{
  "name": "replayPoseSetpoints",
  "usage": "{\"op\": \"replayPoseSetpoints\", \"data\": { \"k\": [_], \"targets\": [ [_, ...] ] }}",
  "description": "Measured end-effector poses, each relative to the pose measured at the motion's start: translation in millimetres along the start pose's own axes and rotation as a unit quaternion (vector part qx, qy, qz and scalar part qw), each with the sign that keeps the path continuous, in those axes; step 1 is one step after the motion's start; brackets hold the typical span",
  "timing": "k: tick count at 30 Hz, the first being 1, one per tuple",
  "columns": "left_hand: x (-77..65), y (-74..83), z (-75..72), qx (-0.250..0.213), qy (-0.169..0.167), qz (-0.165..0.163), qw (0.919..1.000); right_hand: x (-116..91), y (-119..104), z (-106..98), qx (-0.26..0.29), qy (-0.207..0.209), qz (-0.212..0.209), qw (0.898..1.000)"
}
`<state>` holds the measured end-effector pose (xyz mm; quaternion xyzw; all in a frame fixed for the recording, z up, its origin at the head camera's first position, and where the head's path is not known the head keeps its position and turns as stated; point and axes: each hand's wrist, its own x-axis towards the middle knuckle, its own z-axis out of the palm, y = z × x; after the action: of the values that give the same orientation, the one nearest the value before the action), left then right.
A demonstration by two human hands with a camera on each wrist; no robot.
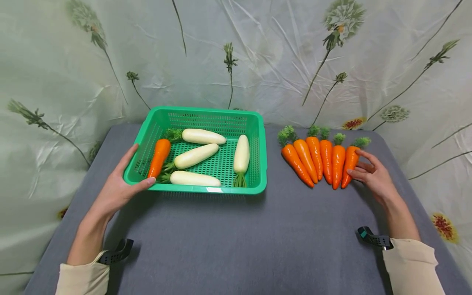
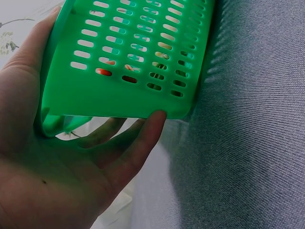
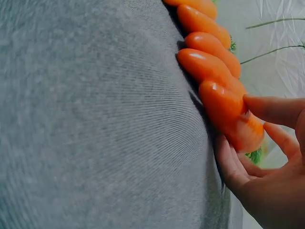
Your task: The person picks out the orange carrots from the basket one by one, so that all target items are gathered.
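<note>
My left hand (image 1: 119,180) grips the near left corner of a green plastic basket (image 1: 262,155), thumb over the rim and fingers along the outer wall. In the left wrist view the fingertips (image 2: 155,121) touch the slotted basket (image 2: 95,98) near its base. Inside lie an orange carrot (image 1: 160,157) and several white radishes (image 1: 196,156) with green tops. At the right, my right hand (image 1: 372,174) pinches the outermost carrot (image 1: 350,166) of a row, thumb on its near side and fingers by its green top. That carrot (image 3: 221,107) lies against its neighbour in the right wrist view.
Several more orange carrots (image 1: 312,157) lie side by side left of the held one, tops pointing away. Everything stands on a grey cloth-covered table (image 1: 236,241). A pale curtain (image 1: 258,53) with dandelion prints hangs behind the table.
</note>
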<state>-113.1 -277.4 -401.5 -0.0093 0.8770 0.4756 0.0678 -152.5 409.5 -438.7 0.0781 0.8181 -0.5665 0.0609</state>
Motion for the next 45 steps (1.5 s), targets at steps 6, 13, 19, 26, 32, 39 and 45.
{"op": "replayPoseSetpoints", "data": {
  "k": [6,13,19,26,32,39,45],
  "targets": [
    [0.8,0.5,1.4,-0.009,0.001,0.002,1.0,-2,3,0,-0.009,0.018,0.004,1.0],
    [2.3,-0.9,1.6,-0.009,0.004,0.001,1.0,-4,4,-5,0.091,0.006,-0.003,0.996],
    [2.2,0.6,1.7,-0.012,0.002,0.004,0.9999,-8,3,-7,0.123,0.008,-0.009,0.992],
    [4.7,1.3,2.9,-0.014,0.003,0.012,0.9998,-9,-9,-8,0.099,0.071,-0.011,0.993],
    [4.1,2.1,1.9,-0.012,0.004,0.002,0.9999,-4,-28,0,0.045,0.107,-0.006,0.993],
    [3.1,1.1,0.5,-0.005,0.002,-0.002,1.0,6,-53,17,-0.02,0.104,-0.018,0.994],
    [1.2,0.1,0.8,-0.008,0.001,-0.002,1.0,14,-72,38,-0.029,0.073,-0.049,0.996]
  ]
}}
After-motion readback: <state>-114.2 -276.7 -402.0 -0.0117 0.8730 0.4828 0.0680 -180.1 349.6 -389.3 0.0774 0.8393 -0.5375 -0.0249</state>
